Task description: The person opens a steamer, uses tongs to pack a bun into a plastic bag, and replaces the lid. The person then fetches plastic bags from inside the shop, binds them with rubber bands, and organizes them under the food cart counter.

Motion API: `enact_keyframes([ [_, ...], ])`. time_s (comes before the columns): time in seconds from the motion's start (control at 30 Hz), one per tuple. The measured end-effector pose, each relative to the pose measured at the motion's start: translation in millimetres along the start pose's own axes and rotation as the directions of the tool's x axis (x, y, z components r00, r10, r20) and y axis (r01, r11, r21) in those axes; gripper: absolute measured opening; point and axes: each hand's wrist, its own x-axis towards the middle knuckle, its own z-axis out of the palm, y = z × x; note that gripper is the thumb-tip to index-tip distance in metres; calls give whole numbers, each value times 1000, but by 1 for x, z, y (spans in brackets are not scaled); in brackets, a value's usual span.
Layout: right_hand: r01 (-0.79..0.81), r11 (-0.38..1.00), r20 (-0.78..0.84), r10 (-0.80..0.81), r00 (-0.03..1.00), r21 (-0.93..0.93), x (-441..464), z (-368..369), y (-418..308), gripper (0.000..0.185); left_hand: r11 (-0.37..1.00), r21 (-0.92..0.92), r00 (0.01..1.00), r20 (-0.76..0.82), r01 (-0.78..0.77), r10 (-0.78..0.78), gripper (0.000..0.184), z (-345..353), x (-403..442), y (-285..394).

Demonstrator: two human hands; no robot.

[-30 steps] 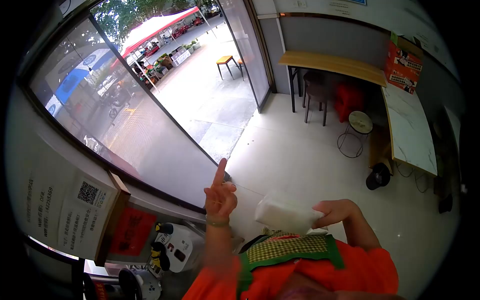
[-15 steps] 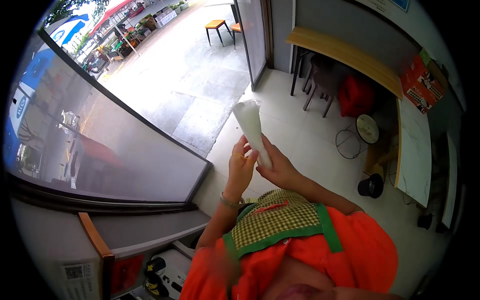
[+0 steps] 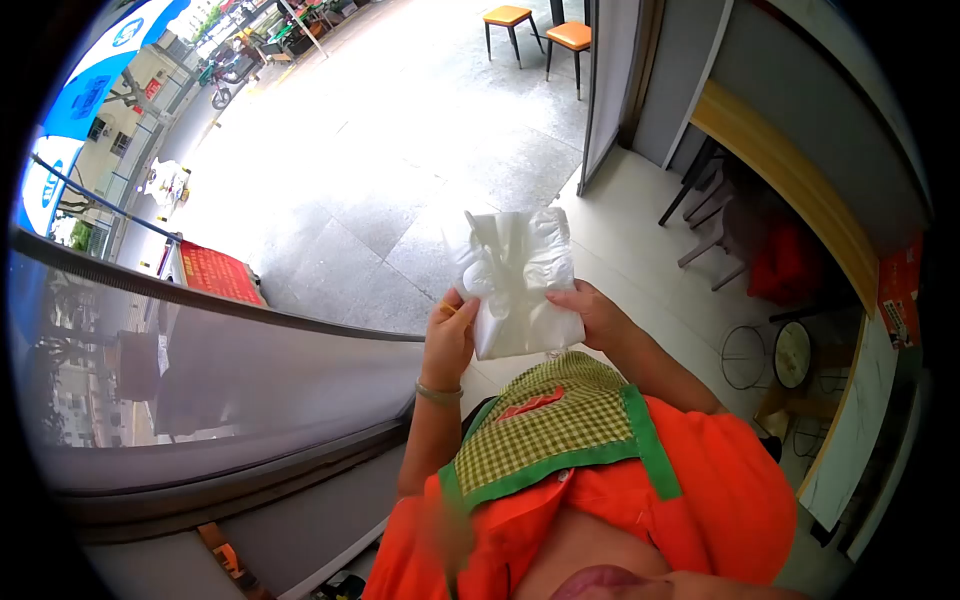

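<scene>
A white plastic bag (image 3: 525, 290), thin and creased, is spread into a rough rectangle in front of my chest. It may be several layers; I cannot tell. My left hand (image 3: 450, 335) grips its left edge, thumb on the near face. On the opposite edge, my right hand (image 3: 595, 312) pinches it between thumb and fingers. The fingers behind the plastic are hidden. Just below the bag is a checked apron (image 3: 540, 430) with green trim, worn over an orange top.
A glass door (image 3: 250, 370) stands at my left, with sunlit paving (image 3: 400, 160) ahead. Outside are two orange-topped stools (image 3: 510, 17). To the right, a wooden counter (image 3: 780, 160) runs along the wall, with a round-topped stool (image 3: 792, 355) and a red item (image 3: 785, 262) below.
The bag was a narrow upright roll or fold; now it is opened out wide and flat. My hands have moved apart to its two sides. The view has turned towards the left and outdoors.
</scene>
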Motion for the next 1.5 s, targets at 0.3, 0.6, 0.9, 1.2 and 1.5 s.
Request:
enact_keyframes([
  [0.3, -17, 887, 50, 45, 998, -461, 219, 57, -78, 34, 933, 351, 947, -267, -80, 181, 39, -106, 131, 103],
  [0.6, 71, 757, 219, 97, 971, -650, 434, 128, -82, 36, 962, 201, 896, -368, -186, 250, 33, -244, 239, 199],
  [0.9, -350, 888, 249, 427, 869, -299, 632, 193, -47, 36, 899, 112, 490, -806, -424, 331, 13, -416, 251, 292],
  [1.2, -627, 670, 396, 741, 542, -396, 842, 315, 61, 36, 794, 246, 38, -947, -556, 320, 11, -558, 203, 374],
  [1.5, -503, 418, 395, 905, 156, -757, 947, 450, 247, 28, 759, 469, -472, -847, -451, 243, 10, -666, 88, 396],
])
